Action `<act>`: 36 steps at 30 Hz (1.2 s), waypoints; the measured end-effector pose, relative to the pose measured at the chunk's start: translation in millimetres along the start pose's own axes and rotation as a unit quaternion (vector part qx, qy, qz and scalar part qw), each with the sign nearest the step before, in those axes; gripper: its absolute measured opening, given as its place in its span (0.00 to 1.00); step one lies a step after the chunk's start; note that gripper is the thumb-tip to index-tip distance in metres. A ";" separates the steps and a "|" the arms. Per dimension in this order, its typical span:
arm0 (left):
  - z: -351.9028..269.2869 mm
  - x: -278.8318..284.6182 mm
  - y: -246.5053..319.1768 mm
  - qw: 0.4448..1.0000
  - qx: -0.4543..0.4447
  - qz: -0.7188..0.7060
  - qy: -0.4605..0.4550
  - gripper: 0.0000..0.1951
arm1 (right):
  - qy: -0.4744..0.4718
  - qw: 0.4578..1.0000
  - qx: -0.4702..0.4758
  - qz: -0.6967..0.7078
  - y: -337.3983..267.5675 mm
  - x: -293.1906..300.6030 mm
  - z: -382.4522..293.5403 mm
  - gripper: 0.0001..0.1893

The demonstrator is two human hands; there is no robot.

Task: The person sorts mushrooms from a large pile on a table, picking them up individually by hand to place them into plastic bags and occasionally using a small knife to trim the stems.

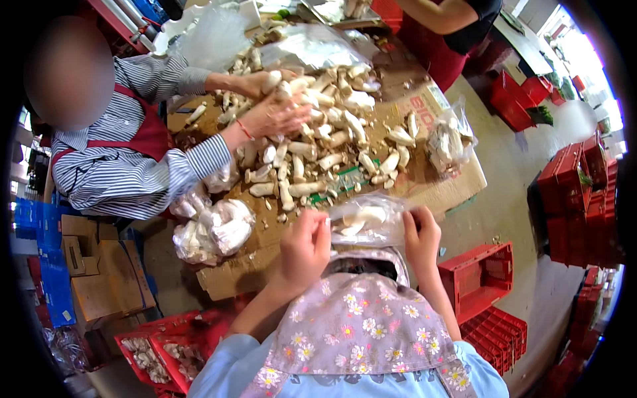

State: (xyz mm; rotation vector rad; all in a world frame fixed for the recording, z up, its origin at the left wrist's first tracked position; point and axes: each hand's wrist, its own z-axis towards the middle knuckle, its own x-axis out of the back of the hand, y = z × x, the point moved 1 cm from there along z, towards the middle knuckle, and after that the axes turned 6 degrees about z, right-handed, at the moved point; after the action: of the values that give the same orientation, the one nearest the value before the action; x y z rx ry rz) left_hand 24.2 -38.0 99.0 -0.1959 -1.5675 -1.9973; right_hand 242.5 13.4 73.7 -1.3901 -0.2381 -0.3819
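My left hand [306,246] and my right hand [423,239] pinch opposite sides of a clear plastic bag [371,236]. Pale, thick-stemmed mushrooms [366,217] show inside the bag, between my hands. Beyond it, loose king oyster mushrooms [341,139] lie heaped on the cardboard-covered table [244,268], with small trimmings scattered around them. Several filled clear bags [231,226] sit left of my left hand. Another filled bag [449,144] stands at the table's right side.
A co-worker in a striped shirt [124,179] reaches both hands into the heap from the left. Another person [448,30] stands across the table. Red plastic crates [477,281] are on the floor at right; crates holding mushrooms [164,353] are at lower left. Cardboard boxes [107,278] lie farther left.
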 end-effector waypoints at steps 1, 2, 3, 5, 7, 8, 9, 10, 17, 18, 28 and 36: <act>3.4 4.1 0.4 1.000 -0.028 0.006 0.002 0.02 | 0.011 1.000 0.008 0.005 -1.1 -0.3 -0.9 0.09; 7.8 9.0 1.6 0.998 -0.056 0.012 0.003 0.02 | 0.022 1.000 0.015 0.011 -6.0 0.3 -1.9 0.09; 4.9 13.1 2.0 0.997 -0.076 0.019 -0.003 0.02 | 0.031 0.999 0.012 0.014 -14.8 2.2 -6.7 0.09; 16.0 16.2 -15.8 0.997 0.022 -0.055 -0.050 0.07 | 0.005 1.000 -0.012 0.008 -13.5 -1.2 -3.1 0.08; 36.2 14.8 -57.3 0.989 0.096 -0.113 -0.020 0.11 | -0.023 0.999 -0.040 0.019 9.0 -10.1 4.0 0.07; 48.0 13.1 -78.7 0.996 0.084 -0.035 0.003 0.11 | -0.051 0.997 -0.052 -0.014 12.0 -8.7 4.0 0.06; 58.6 11.1 -97.6 0.996 0.073 0.043 0.028 0.11 | -0.048 0.997 -0.052 -0.023 6.6 -9.6 2.8 0.06; 66.2 8.1 -105.5 0.994 0.087 0.051 0.038 0.10 | -0.048 0.997 -0.062 -0.018 6.2 -10.4 0.2 0.06; 120.3 -45.3 -93.7 0.988 -0.082 0.134 0.004 0.18 | -0.079 0.994 -0.066 -0.021 -6.1 -17.6 -5.5 0.16; 129.2 -51.8 -91.1 0.989 -0.105 0.106 -0.001 0.20 | -0.095 0.992 -0.079 -0.032 -9.4 -15.1 -6.8 0.18; 170.6 -57.0 -89.0 0.984 -0.159 0.053 0.063 0.20 | -0.067 0.994 -0.081 0.006 5.1 3.6 -7.7 0.11; 180.5 -42.3 -102.0 0.982 -0.162 0.064 0.068 0.19 | -0.041 0.989 -0.142 -0.010 -8.1 4.3 -0.6 0.18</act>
State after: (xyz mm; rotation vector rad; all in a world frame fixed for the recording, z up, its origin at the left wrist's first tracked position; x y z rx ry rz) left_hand -37.2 157.9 47.6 -0.2735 -1.1119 -2.1049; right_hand 243.2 11.2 82.6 -1.6878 -0.2730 -0.3873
